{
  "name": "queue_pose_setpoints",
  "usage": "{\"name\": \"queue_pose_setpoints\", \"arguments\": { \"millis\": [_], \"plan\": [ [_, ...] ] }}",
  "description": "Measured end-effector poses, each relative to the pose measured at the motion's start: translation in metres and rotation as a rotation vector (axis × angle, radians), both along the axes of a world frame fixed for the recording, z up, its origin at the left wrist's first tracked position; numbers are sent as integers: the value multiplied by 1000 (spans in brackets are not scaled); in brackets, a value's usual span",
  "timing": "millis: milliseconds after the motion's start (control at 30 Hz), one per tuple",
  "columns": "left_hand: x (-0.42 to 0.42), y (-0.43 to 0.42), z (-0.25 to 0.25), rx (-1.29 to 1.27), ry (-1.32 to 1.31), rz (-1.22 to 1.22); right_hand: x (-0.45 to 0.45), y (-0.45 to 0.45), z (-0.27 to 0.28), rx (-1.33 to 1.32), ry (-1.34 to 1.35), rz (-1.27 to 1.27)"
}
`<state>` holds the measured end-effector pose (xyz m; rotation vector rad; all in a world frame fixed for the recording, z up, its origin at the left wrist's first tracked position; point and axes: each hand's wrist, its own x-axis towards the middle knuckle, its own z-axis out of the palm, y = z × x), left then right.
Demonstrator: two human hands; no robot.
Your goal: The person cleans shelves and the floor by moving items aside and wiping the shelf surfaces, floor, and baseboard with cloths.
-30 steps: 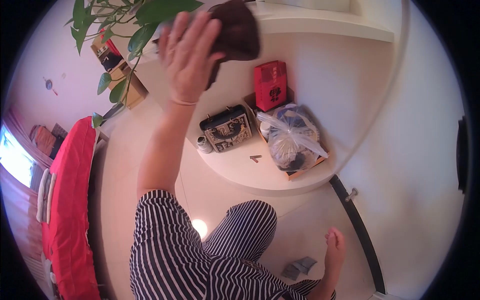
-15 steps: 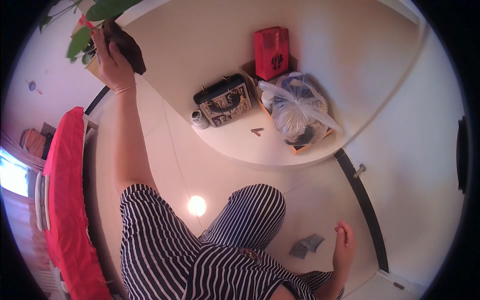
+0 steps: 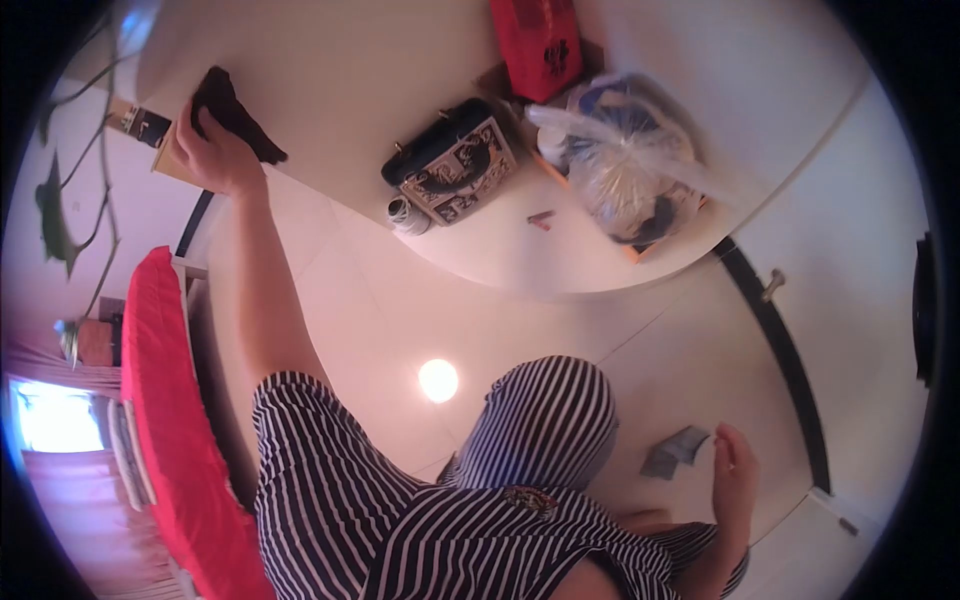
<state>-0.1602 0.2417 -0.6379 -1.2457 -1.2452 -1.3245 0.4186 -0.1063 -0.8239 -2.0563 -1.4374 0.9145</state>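
At the upper left, my left hand (image 3: 218, 155) presses a dark brown cloth (image 3: 238, 112) against the white panel's left edge, its fingers folded over the cloth. My right hand (image 3: 735, 475) hangs low on the right, loosely curled, with nothing visible in it. Beyond it, grey pieces (image 3: 672, 452) lie on the floor. On the white rounded shelf (image 3: 480, 260) stand a black patterned handbag (image 3: 462, 170), a spool of pale thread (image 3: 407, 215) and a tied clear plastic bag (image 3: 630, 170) in an orange-edged box. A small reddish item (image 3: 540, 219) lies in front.
A red bag (image 3: 538, 50) stands at the back of the shelf. Trailing plant stems (image 3: 105, 190) hang at the far left, above a long red cover (image 3: 185, 430). A door stop (image 3: 772, 285) juts from the right wall. The bright window (image 3: 57, 415) is lower left.
My left hand and the brown cloth have moved down along the panel edge, away from the plant leaves. The view has shifted, and my right hand still hangs at the lower right.
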Motion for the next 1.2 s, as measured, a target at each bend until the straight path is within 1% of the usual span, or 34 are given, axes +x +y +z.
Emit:
{"name": "queue_pose_setpoints", "arguments": {
  "millis": [33,100,133,167,200,233,267,333,367,433,467,533,600,667,700,733,767,800,867,900,933,1000,1067,1133,1200],
  "plan": [
    [-14,14,6,-34,26,-5,-4,3,2,-37,4,-4],
    [-37,38,15,-119,415,187,-1,-2,-13,-77,25,10],
    [-41,44,13,-143,440,178,-2,-2,-20,-76,19,26],
    [-39,44,12,-124,471,225,-7,2,-14,-155,23,20],
    [-40,45,7,-102,498,271,-10,3,-15,-180,37,23],
    [-49,52,-2,-38,542,225,-13,5,-17,-215,22,43],
    [-46,49,-11,-61,557,227,-12,6,-20,-249,9,68],
    [-45,46,-34,-130,556,334,-15,11,-25,-322,45,96],
    [-47,46,-48,-151,565,337,-17,13,-27,-357,47,106],
    [-54,41,-86,-284,646,341,-19,17,-34,-401,48,120],
    [-58,37,-107,-390,667,408,-19,17,-37,-403,42,131],
    [-46,25,-150,-460,700,272,-16,17,-40,-415,29,143],
    [-57,20,-193,-619,755,285,-11,14,-48,-394,18,133],
    [-63,13,-229,-805,891,365,-6,11,-52,-395,4,139],
    [-67,11,-246,-853,934,367,-5,10,-53,-397,-7,146],
    [-70,10,-259,-898,975,368,-5,10,-53,-387,-11,137],
    [-68,7,-265,-969,925,292,-5,9,-52,-396,-10,134],
    [-68,5,-266,-961,923,289,-3,7,-50,-407,-8,132],
    [-69,2,-256,-1129,973,308,3,-1,-49,-381,-28,149],
    [-59,-2,-243,-1154,954,331,4,-4,-51,-356,-43,171],
    [-56,2,-224,-1127,961,342,3,-4,-51,-331,-33,165],
    [-52,11,-184,-843,865,385,2,-5,-43,-359,-41,181],
    [-52,22,-121,-637,889,528,1,-5,-41,-345,-68,205],
    [-40,27,-57,-494,887,653,0,-5,-38,-343,-89,234],
    [-33,39,-5,-367,715,695,-5,1,-35,-244,-153,326]
  ]
}}
